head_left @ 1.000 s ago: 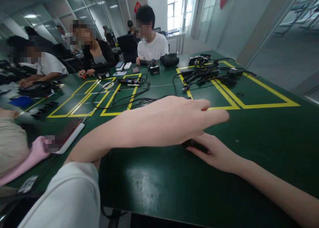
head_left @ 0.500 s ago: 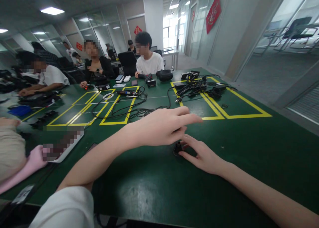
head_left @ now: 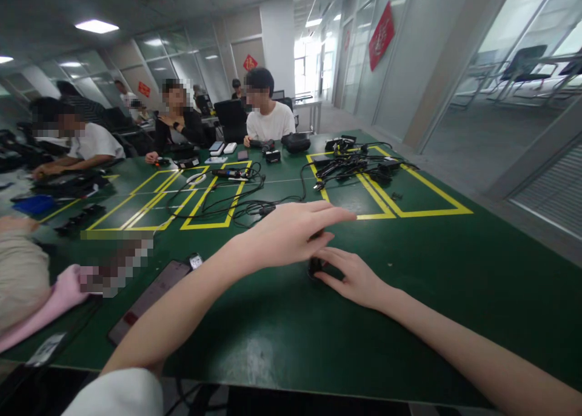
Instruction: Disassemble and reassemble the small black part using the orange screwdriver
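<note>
Wears a whitish sleeve (head_left: 119, 395) on the left side, smooth and softly rounded at its hem, cut short enough to bare the slender left forearm (head_left: 182, 307); shows a bare, slender right forearm (head_left: 454, 334) and long, slim fingers (head_left: 334, 214)

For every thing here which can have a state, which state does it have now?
Small dark object: between thumb and fingers of right hand
Left hand: arched above it
Phone: lying flat, screen apparently dark
Black cables: heaped, tangled
Ceiling light: lit
</note>
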